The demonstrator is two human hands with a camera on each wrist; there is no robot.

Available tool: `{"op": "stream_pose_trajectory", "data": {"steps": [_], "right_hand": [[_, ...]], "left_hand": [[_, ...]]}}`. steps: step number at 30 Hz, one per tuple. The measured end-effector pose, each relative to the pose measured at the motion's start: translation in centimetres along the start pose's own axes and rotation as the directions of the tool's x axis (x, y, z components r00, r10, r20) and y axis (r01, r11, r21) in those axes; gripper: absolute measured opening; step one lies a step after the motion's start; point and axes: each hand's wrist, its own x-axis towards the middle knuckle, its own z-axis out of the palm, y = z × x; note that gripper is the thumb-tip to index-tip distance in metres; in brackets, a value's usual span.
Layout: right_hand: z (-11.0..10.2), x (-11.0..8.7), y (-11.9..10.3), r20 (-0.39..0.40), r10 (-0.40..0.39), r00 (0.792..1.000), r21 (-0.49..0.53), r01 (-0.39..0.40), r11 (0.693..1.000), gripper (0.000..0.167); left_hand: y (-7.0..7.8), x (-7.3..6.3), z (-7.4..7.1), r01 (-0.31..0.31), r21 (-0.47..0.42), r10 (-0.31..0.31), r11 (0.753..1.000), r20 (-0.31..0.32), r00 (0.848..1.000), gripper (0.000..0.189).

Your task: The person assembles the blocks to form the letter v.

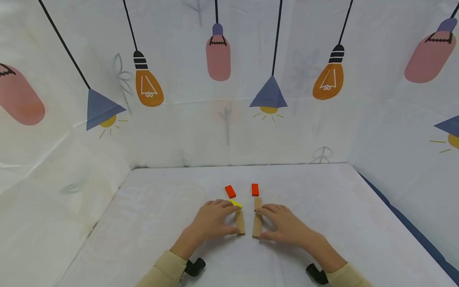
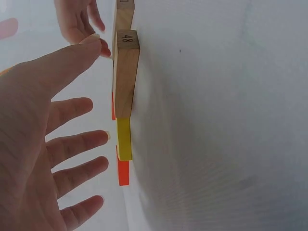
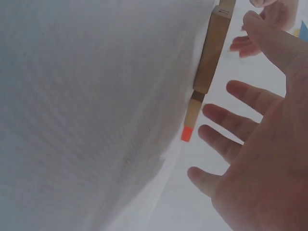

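Two hands steady wooden blocks on a white table.
Left hand (image 1: pixel 211 221) touches the left block (image 1: pixel 240 222), right hand (image 1: pixel 285 225) the right block (image 1: pixel 257 228); both grips look released, fingers straight. Red pieces lie toward 12 o'clock.

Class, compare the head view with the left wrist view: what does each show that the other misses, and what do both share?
Only the head view shows the wall of printed lamps, the whole table and two separate orange blocks. Only the left wrist view shows the number 48 stamped on the end of the wooden block. Both show the left hand, the right hand, the yellow block and the wooden blocks lying side by side.
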Motion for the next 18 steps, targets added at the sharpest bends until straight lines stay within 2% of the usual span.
{"op": "stream_pose_trajectory", "data": {"steps": [7,18], "right_hand": [[0.22,0.13,-0.23,0.015,-0.002,1.000,-0.002,0.002,1.000,0.064],[0.31,0.38,-0.77,-0.003,-0.024,1.000,-0.028,0.023,0.999,0.053]], "left_hand": [[0.46,0.08,0.35,-0.015,0.007,0.015,1.000,0.022,1.000,0.066],[0.84,0.12,0.67,-0.035,0.019,0.034,0.999,0.004,0.999,0.060]]}}
